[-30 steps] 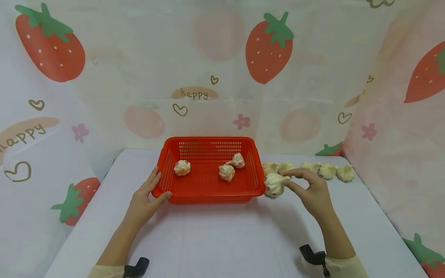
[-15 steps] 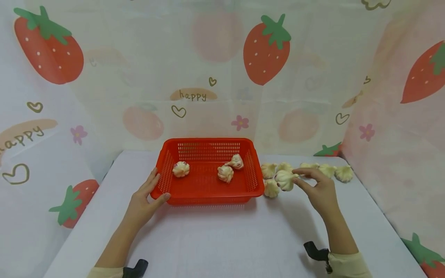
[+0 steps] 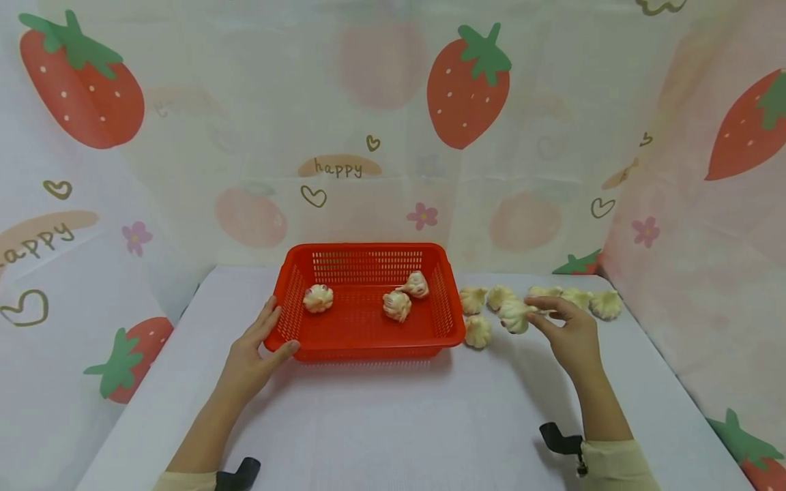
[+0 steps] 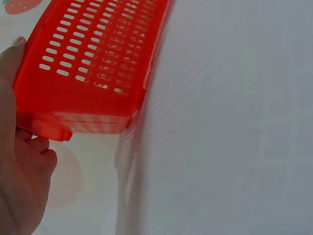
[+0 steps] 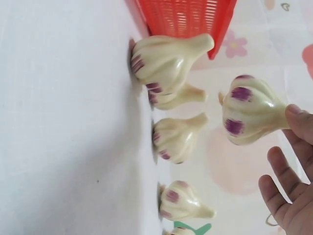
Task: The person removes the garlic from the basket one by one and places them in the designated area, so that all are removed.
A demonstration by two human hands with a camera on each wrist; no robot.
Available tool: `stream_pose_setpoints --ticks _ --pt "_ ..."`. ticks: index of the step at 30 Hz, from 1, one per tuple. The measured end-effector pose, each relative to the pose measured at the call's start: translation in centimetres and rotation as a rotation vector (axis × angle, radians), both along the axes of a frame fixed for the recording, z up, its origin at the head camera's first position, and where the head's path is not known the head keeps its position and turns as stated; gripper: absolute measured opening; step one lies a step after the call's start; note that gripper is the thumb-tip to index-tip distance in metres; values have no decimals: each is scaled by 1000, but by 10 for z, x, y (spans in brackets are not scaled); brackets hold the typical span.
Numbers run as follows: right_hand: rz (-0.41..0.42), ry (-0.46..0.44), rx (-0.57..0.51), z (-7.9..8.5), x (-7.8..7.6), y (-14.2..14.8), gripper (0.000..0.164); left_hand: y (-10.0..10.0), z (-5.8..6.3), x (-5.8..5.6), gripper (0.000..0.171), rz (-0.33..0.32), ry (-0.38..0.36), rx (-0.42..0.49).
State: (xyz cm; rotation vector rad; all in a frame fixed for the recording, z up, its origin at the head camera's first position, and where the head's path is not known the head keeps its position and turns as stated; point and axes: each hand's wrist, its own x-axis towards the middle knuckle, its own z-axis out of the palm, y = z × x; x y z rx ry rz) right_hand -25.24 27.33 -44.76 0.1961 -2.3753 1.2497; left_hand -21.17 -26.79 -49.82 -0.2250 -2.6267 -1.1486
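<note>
My left hand (image 3: 248, 361) grips the left end of a red plastic basket (image 3: 362, 354); in the left wrist view the thumb and fingers (image 4: 40, 144) lie on either side of its rim. Inside the basket lie three garlic bulbs: one on the left (image 3: 318, 298) and two close together on the right (image 3: 397, 306). With thumb and forefinger my right hand (image 3: 574, 337) pinches another garlic bulb (image 5: 254, 110) by its stem, raised off the table right of the basket. Its remaining fingers spread apart. A garlic bulb (image 3: 478, 331) sits beside the basket's right front corner.
Behind the held bulb, several garlic bulbs stand in a row along the back of the white table (image 3: 381, 423), among them one at the right end (image 3: 606, 305). A strawberry-print cloth (image 3: 362, 102) hangs close behind the table.
My right hand has carried the pinched garlic bulb rightward, away from the basket's edge, uncovering the bulb at the corner. The left hand and the basket keep their places.
</note>
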Motion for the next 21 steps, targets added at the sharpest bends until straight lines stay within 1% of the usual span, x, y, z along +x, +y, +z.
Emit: stream_pose_setpoints --ticks 3,10,16,21 --pt "-19 -24 1 -6 -4 4 27 0 0 0 85 -1 6 2" --pt "-64 -90 67 -21 -10 12 27 -1 -2 0 85 3 7 1" --pt "-76 -147 84 -31 -13 17 28 -1 -2 1 85 -1 8 1" --pt "-67 -166 82 -40 -17 18 28 -1 -2 0 85 -1 9 -3"
